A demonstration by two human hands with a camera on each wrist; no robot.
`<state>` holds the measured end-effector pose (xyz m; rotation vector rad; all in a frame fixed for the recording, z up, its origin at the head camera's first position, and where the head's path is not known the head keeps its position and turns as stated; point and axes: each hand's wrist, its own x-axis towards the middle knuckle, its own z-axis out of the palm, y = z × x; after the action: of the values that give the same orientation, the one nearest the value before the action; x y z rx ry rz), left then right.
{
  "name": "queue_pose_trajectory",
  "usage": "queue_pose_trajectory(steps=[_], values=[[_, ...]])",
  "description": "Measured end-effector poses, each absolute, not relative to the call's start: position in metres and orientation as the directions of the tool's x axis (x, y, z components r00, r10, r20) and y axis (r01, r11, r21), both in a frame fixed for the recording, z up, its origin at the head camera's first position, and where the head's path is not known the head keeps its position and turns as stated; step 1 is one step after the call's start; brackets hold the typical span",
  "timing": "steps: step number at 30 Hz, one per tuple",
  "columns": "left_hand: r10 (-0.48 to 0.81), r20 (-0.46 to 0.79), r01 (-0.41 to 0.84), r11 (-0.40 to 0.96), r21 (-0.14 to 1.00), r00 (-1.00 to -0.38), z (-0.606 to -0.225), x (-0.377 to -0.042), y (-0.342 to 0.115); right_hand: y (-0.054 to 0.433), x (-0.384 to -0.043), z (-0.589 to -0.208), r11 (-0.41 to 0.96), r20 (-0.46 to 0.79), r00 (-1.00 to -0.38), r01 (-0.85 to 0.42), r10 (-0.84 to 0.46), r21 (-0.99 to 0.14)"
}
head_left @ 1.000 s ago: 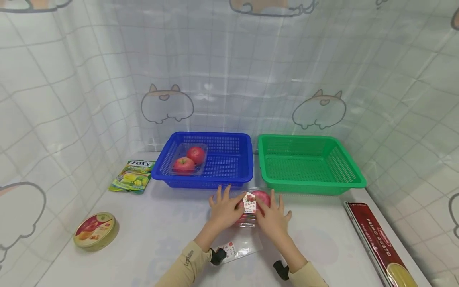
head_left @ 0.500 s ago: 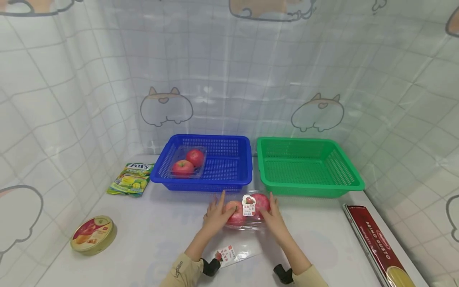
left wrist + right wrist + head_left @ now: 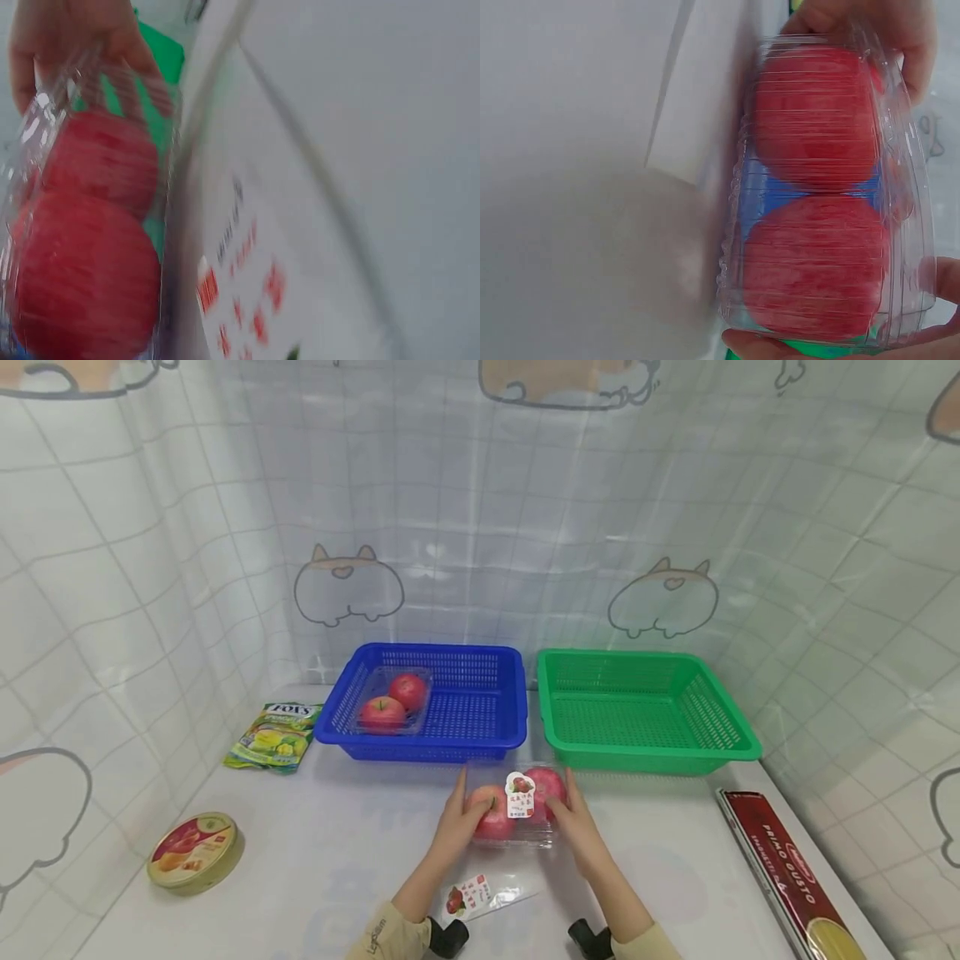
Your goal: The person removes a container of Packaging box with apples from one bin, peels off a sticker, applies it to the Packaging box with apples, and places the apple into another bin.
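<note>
A: Where's the clear apple box (image 3: 534,837)?

B: Lower middle of the frame, just in front of the blue basket (image 3: 427,750), with two red apples (image 3: 492,818) inside and a white sticker (image 3: 520,795) on top.

A: And the hands?

B: Both grip it. The left hand (image 3: 450,827) holds the end toward frame left, the right hand (image 3: 581,831) the opposite end, each with its thumb over the top.

A: Is it resting on the bench (image 3: 360,835)?

B: I can't tell. Below it, at bottom centre, lies a labelled clear packet (image 3: 472,896).

A: What's around it?

B: The blue basket, centre-left, carries another clear box (image 3: 420,720) of two apples. The green basket (image 3: 652,753) sits centre-right. A Fox's pouch (image 3: 275,737) lies left of the blue basket, a round tin (image 3: 193,852) at lower left, and a red spaghetti pack (image 3: 787,872) at lower right.
</note>
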<state>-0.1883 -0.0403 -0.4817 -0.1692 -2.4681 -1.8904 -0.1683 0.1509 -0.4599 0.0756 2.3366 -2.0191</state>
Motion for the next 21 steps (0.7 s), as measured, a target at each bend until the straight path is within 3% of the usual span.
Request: queue_pose_trajectory(steps=[14,21], values=[[0.073,-0.084,-0.081,0.052,0.995,-0.994,-0.457,-0.152,-0.041,0.166,-0.136,-0.431,0.168,-0.123,-0.991,0.129,0.045,-0.977],[0.181,-0.129,-0.135,-0.019,0.991,-0.975,-0.443,-0.148,-0.051,0.18,-0.136,-0.422,0.146,-0.098,-0.995,0.1,0.02,-0.984]])
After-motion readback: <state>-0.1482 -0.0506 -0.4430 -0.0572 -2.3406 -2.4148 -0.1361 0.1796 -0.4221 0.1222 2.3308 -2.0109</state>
